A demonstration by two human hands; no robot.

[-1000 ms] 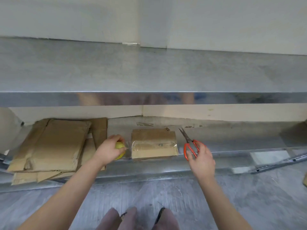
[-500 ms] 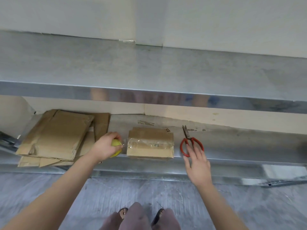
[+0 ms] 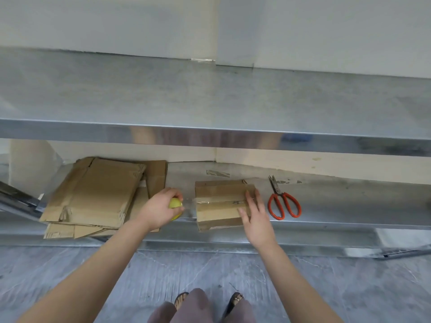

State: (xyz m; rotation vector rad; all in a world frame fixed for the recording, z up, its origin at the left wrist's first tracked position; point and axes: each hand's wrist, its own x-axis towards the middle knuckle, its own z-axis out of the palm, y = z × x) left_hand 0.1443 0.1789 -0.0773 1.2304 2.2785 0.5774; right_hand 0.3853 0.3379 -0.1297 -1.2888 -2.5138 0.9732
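**Tape on the box, low on the rack**

The small cardboard box [image 3: 217,194] sits at the front edge of the lower shelf [image 3: 338,206], a band of clear tape across its top. The left hand [image 3: 156,212] is just left of the box, its grip clamped round a yellow tape roll [image 3: 175,203] – fingers curled over it, only part of the roll showing. A clear tape strip [image 3: 190,201] runs from the roll to the box's left side. The right hand [image 3: 256,217] lies on the right end of the box with its grip apart, fingers straight and spread over the cardboard.

Red-handled scissors [image 3: 283,203] lie flat on the same shelf just right of that hand, blades pointing to the wall. A stack of flattened cardboard [image 3: 93,190] lies at the left – near the left hand. The upper shelf [image 3: 210,96] juts out above.
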